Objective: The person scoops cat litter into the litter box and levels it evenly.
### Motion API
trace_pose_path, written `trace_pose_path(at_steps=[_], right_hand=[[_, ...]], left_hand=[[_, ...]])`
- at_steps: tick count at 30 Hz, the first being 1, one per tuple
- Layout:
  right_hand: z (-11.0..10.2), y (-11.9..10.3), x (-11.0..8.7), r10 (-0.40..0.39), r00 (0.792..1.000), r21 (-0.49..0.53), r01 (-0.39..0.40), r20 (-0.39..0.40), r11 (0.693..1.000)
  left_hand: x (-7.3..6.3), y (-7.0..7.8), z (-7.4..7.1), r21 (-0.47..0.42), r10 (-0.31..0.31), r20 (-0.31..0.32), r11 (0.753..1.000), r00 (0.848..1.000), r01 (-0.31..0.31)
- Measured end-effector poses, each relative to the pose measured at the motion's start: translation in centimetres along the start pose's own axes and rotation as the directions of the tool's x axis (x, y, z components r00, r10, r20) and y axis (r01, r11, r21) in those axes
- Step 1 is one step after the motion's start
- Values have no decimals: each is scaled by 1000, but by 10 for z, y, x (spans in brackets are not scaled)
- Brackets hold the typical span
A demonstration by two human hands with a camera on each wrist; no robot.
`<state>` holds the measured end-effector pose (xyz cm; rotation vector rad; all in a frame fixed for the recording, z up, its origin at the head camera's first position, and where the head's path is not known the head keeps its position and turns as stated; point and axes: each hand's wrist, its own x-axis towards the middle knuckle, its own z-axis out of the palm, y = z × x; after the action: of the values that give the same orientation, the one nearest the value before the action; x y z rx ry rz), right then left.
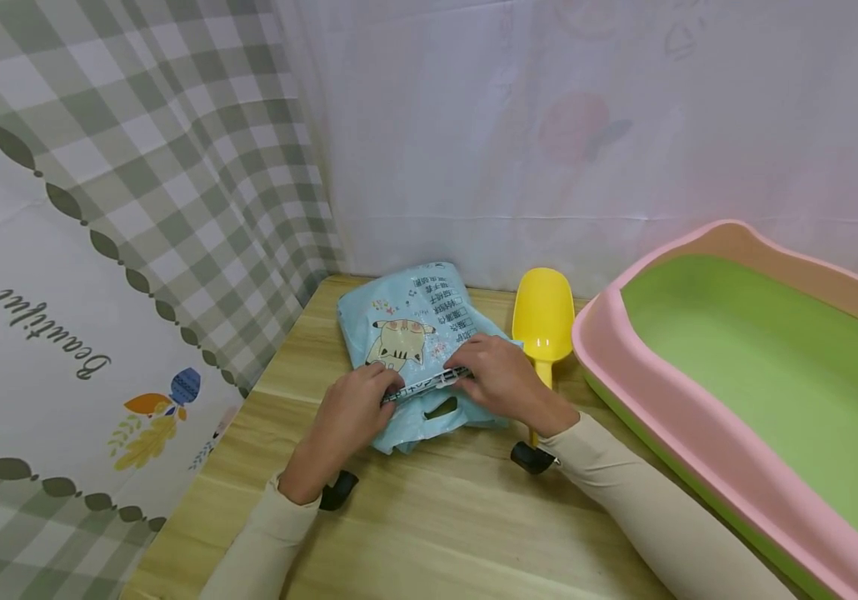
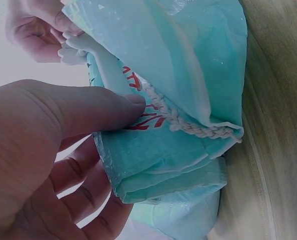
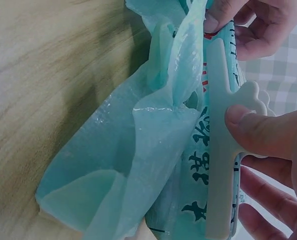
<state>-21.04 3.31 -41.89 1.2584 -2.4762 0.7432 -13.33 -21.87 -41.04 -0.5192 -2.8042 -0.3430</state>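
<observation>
A clip (image 3: 219,150) at the fold of a blue bag (image 1: 406,308)

At the left end of the blue bag's fold, the left hand (image 1: 354,408) pinches the folded edge, thumb on one face and fingers on the other. The blue bag itself lies on the bench (image 1: 429,525), cat print upward, its loose flap (image 1: 399,425) on the side nearest the person. Toward the right end of its fold, the clip runs lengthwise along the edge, and the right hand (image 1: 504,379) grasps its paw-shaped grip between thumb and fingers. The step in hand looks like working the clip at the folded mouth; whether it is going on or coming off cannot be told. As a judgement, the next move calls for the left hand to hold the layers level while the right hand guides the clip evenly.

To the left of the blue bag hangs a checked cloth (image 1: 174,125) with lettering and leaves; behind the bag, a pale cloth (image 1: 436,150) with faint prints. The bench beneath it shows wood grain. Just right of it lies a yellow scoop (image 1: 544,312); farther right stands a pink-and-green tray (image 1: 646,392).
</observation>
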Motion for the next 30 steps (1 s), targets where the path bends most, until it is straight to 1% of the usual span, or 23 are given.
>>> trace_pose_path(at_steps=[4,12,19,30], right_hand=[[0,0,1,-3,1000,-13,3,-3,1000],[1,0,0,-13,1000,-40,13,-7,999],[3,0,-1,-23,999,-64,20,-44,998],[5,1,0,-32,997,-90,26,-73,996]], left_hand=[[1,0,-1,-2,0,8,1000,1000,0],[1,-1,0,-5,14,-5,1000,1000,-14],[2,-2,2,3,38,-28,999,999,-38],[2,0,-1,-16,21,-15,1000,1000,-22]])
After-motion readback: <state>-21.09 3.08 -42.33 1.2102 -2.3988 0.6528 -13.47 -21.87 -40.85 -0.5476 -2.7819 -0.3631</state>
